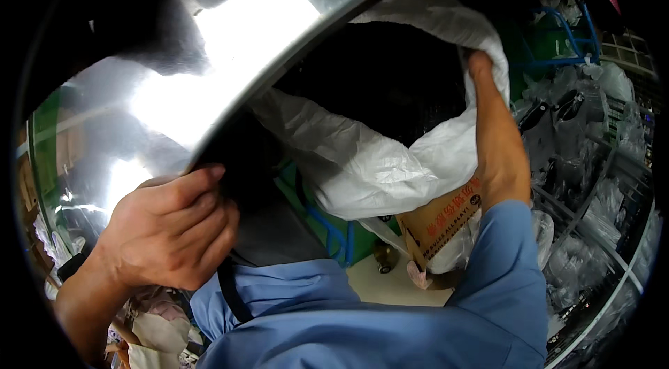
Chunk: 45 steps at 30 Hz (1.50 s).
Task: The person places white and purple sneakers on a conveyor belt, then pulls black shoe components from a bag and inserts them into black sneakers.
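My left hand (174, 229) is closed round the near end of the edge of a large, shiny metal piece (258, 27). This piece fills the upper left and throws back bright light; whether it is a pan or a sheet I cannot tell. Right of its edge a white woven sack (390, 174) gapes wide, its inside black and unreadable. At the sack's right rim is my right hand (479, 64), bent at the wrist, with the white material folded over it. Most of its fingers are hidden, but it appears to grip the rim.
Below the sack stands a brown cardboard box (439, 226) with clear plastic beside it. Grey crates (599, 160) with plastic-wrapped dark items line the right side. A blue metal frame (568, 38) is at the upper right; another blue bar (341, 240) shows near my waist. Cloths (157, 331) lie at lower left.
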Tool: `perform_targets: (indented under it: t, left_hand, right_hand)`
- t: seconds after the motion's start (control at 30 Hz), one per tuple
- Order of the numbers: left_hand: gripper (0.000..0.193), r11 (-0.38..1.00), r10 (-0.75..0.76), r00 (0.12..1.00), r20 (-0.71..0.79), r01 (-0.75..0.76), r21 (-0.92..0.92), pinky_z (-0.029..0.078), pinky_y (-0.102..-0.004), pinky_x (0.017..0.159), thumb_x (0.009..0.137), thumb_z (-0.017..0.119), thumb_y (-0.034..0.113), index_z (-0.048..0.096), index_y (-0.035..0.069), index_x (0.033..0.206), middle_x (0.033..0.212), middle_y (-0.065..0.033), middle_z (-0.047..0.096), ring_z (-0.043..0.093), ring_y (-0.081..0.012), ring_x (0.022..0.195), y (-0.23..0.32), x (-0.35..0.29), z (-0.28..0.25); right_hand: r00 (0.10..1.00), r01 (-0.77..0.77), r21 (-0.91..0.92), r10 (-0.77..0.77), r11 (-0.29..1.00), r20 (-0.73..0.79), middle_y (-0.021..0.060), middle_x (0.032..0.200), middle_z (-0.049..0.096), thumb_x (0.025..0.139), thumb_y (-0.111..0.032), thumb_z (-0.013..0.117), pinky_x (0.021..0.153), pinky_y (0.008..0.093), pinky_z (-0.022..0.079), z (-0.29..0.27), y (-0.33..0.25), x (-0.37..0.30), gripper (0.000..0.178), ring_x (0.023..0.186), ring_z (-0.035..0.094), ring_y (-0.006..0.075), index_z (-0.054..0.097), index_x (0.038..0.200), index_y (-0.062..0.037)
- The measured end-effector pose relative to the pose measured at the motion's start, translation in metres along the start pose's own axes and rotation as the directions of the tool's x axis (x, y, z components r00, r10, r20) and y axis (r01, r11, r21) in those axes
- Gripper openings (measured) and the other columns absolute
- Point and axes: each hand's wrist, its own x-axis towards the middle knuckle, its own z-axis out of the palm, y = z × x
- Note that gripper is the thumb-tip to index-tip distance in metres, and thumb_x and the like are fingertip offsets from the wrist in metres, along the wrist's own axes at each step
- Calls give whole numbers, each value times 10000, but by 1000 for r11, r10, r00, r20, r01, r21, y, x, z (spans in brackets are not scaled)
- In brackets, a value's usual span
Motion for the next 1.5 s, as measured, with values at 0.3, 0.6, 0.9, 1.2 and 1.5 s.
perform_targets:
  t: [0.3,0.6,0.9,1.2,1.5]
  left_hand:
    - [195,997,-40,994,98,34,63,496,-268,1075,705,751,-78,737,26,869,846,-33,755,747,-170,965,3,3,-2]
    - [218,991,52,992,111,-64,114,492,-253,1056,676,758,-81,743,44,853,831,-14,748,746,-160,962,-2,0,-3]
    - [321,997,65,997,48,-67,27,503,-311,1062,582,726,17,751,0,902,813,-54,728,727,-169,854,-6,0,-3]
    - [101,996,63,997,-42,-60,67,500,-293,1087,742,694,68,719,6,817,810,-46,721,733,-188,966,-3,-6,7]
    - [169,987,63,996,-59,-54,149,519,-311,1084,734,700,32,730,-24,891,814,-74,722,736,-185,923,7,-12,0]
  right_hand:
    - [936,308,-284,-343,908,-79,122,1652,395,1111,-381,441,1268,391,249,30,-51,20,552,1536,338,287,405,1595,-118]
    - [900,373,-270,-417,888,-128,178,1572,495,1078,-410,515,1246,419,284,28,-79,33,601,1491,405,339,425,1573,-82]
    - [920,391,-229,-381,891,90,184,1564,502,1068,-413,533,1241,422,287,3,-76,49,609,1483,413,346,434,1564,-73]
    - [897,428,-248,-373,869,239,191,1555,510,1058,-416,551,1237,425,290,0,-55,2,618,1475,421,353,443,1555,-65]
    - [869,469,-250,-390,847,306,197,1546,517,1048,-419,569,1233,428,293,-30,-75,6,627,1467,429,360,452,1547,-56]
